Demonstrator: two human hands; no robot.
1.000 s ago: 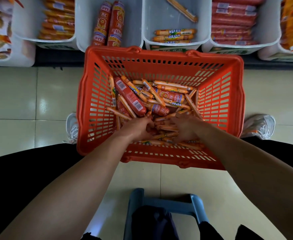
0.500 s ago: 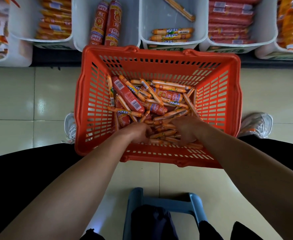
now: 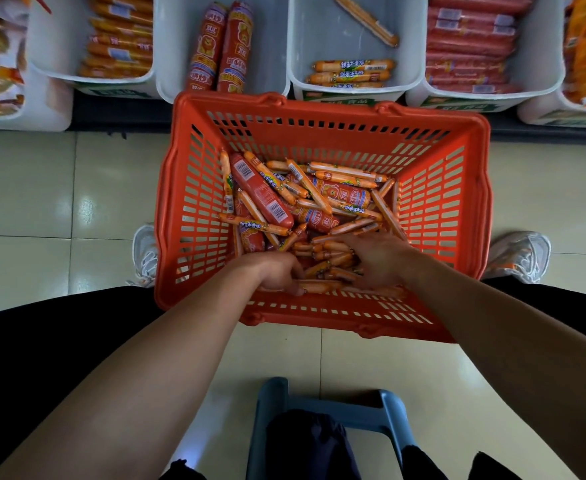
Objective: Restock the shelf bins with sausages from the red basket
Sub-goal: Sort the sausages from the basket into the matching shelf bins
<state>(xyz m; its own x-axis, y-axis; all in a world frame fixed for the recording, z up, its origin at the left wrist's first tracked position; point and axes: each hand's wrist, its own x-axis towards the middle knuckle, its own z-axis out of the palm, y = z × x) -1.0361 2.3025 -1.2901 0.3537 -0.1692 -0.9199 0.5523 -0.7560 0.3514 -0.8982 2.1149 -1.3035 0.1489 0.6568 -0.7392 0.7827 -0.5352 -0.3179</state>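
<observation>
The red basket stands on the floor between my feet, holding a loose heap of thin orange sausages and a few thick red ones. Both my hands are down in its near end. My left hand is curled around a thin orange sausage lying along the near wall. My right hand has its fingers spread over a cluster of small orange sausages; whether it grips any is hidden. White shelf bins line the top: one has a few orange sausages.
Other bins hold thick red sausages, orange packs and red packs. White shoes flank the basket on the tiled floor. A blue stool sits under me.
Both hands have shifted a little nearer inside the basket, rummaging. My left hand has closed around a thin sausage by the near wall. The heap has been stirred.
</observation>
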